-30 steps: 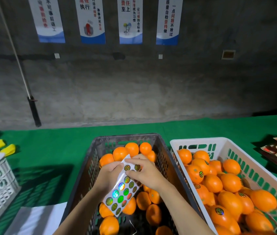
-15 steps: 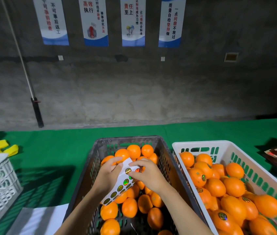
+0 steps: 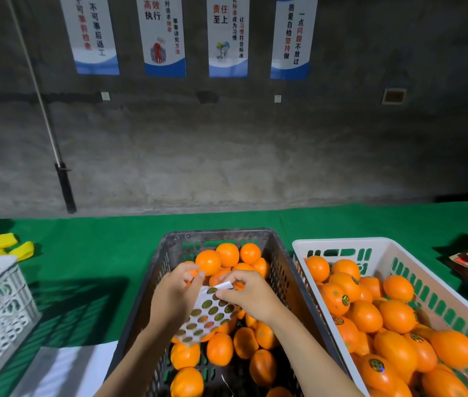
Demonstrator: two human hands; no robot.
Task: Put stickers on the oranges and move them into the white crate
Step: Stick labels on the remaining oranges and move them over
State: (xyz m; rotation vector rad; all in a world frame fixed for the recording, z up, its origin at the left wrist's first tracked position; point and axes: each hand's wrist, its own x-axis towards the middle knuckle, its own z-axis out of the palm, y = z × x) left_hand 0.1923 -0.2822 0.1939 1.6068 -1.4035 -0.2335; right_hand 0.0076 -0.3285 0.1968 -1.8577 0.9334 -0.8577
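Two crates sit side by side on the green cloth (image 3: 98, 253), rims nearly touching. I see my left hand (image 3: 174, 296) holding the sticker sheet (image 3: 208, 312) over the dark crate (image 3: 284, 270) of oranges (image 3: 208, 262); my right hand (image 3: 251, 296) pinches at its top. The white crate (image 3: 393, 247) holds stickered oranges beneath the poster-hung concrete wall (image 3: 255, 153).

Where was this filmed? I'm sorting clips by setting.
Probably a fruit packing room: crates of oranges on a green-covered table, a sticker sheet held in both hands, and work slogan posters on the concrete wall.
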